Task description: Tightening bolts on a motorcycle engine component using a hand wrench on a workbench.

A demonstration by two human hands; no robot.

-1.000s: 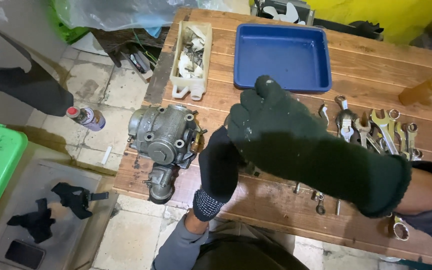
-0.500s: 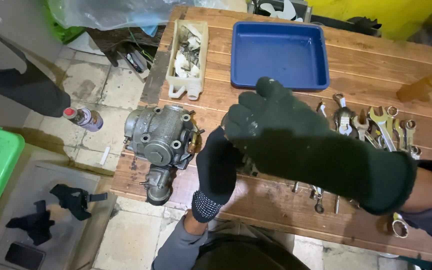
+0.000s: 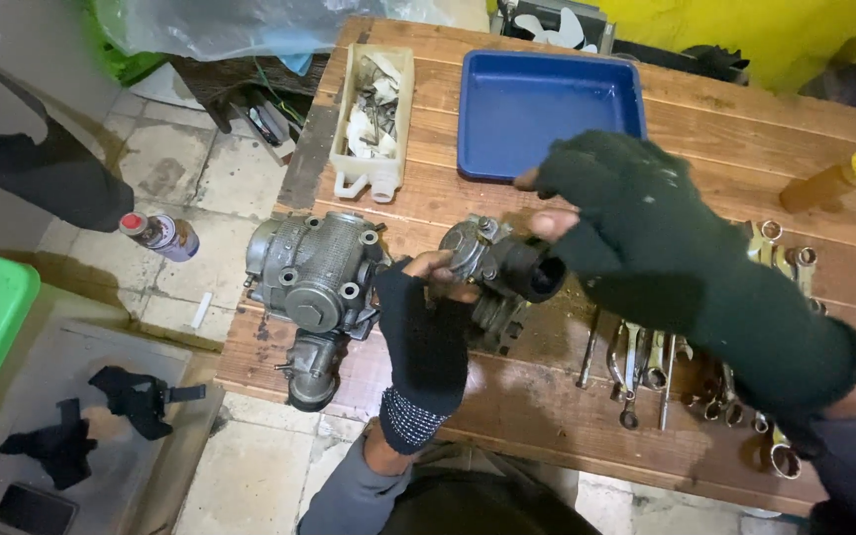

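Right hand (image 3: 646, 238) raised off carburetor (image 3: 502, 267) | grey metal, black intake | left hand (image 3: 428, 327) gripping

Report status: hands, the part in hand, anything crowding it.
Left hand and right hand, both gloved, grip a small carburetor above the wooden table. Grey engine casing sits beside it; wrenches lie under the right forearm.

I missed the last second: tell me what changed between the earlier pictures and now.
The right hand drew back to the right, uncovering a small carburetor part now held up by both hands; earlier it was hidden behind that hand. The left hand grips it from below. The large engine part, blue tray and wrenches stayed put.
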